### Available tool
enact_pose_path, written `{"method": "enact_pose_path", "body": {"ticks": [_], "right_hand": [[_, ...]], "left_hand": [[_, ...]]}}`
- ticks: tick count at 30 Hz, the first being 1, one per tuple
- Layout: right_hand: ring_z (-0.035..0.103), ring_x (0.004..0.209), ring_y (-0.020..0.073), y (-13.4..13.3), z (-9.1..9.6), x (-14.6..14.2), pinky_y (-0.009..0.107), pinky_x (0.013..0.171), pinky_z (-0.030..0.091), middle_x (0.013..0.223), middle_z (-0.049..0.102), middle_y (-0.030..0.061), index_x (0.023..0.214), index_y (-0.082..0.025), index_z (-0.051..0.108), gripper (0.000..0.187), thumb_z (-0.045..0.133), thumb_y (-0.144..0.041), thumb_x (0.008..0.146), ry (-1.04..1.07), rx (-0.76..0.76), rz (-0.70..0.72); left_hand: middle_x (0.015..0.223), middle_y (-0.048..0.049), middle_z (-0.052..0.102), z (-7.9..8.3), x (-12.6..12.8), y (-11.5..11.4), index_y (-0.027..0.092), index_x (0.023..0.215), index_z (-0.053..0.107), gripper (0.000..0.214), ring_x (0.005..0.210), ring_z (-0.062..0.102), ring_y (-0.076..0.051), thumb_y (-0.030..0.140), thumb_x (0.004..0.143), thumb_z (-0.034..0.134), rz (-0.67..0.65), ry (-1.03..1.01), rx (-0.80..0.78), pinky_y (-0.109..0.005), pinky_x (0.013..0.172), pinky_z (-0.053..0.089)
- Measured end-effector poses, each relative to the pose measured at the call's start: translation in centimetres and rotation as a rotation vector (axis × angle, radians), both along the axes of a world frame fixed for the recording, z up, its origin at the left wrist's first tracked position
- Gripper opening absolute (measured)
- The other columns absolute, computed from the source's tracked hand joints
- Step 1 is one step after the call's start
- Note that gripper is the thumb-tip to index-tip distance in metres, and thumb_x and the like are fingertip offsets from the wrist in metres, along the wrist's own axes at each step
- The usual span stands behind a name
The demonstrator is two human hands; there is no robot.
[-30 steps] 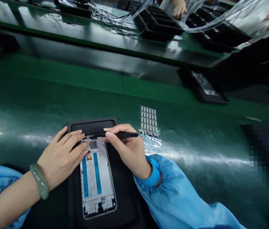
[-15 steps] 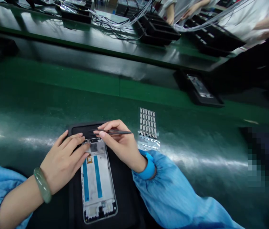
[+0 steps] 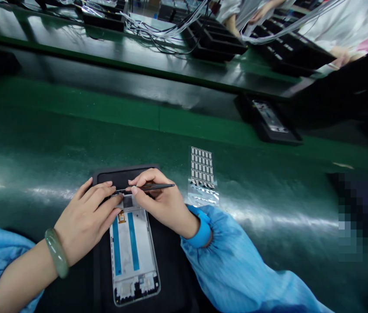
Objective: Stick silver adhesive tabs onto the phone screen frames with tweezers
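Green workbench (image 3: 268,248) with black trays (image 3: 218,41) and bundled wiring (image 3: 167,31) on a bench beyond. A phone display frame (image 3: 133,252) lies lengthwise on a black mat (image 3: 118,177). Left hand (image 3: 86,217), fingers extended and open, rests on the frame's upper end; right hand (image 3: 159,204) pinches black tweezers (image 3: 157,187), tips at that end.

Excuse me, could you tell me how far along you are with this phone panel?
Done: the blue strips and small gold tag already sit on the phone panel. In hand: the right hand holds black tweezers at the panel's top edge while the left hand steadies it. Left: the film sheet of small metal parts holds many rows.
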State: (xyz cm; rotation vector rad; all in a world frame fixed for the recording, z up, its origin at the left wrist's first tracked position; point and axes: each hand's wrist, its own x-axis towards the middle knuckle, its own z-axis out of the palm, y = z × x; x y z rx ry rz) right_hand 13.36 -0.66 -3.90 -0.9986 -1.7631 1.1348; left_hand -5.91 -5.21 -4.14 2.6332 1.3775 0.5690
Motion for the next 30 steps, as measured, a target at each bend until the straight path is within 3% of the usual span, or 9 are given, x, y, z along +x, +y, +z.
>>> {"method": "enact_pose_path", "body": {"ticks": [16, 30], "right_hand": [[0.058, 0.082, 0.0166, -0.5, 0.7, -0.2, 0.032, 0.072, 0.05, 0.085, 0.061, 0.0037, 0.082, -0.022, 0.053, 0.012, 0.054, -0.011, 0.077, -0.092, 0.258, 0.034], [0.056, 0.081, 0.0156, -0.6, 1.3, -0.3, 0.029, 0.072, 0.049, 0.084, 0.056, 0.003, 0.083, -0.021, 0.05, 0.02, 0.053, -0.004, 0.074, -0.158, 0.342, 0.079]], "left_hand": [[0.111, -0.0086, 0.06, -0.1, -0.1, 0.0, 0.018, 0.11, 0.057, 0.025, 0.112, 0.052, -0.024, 0.022, 0.09, 0.044, -0.002, 0.003, 0.001, -0.05, 0.099, 0.037], [0.112, -0.01, 0.059, -0.1, -0.3, 0.0, 0.016, 0.111, 0.055, 0.025, 0.113, 0.05, -0.024, 0.022, 0.091, 0.042, -0.006, 0.025, 0.01, -0.05, 0.099, 0.036]]}}
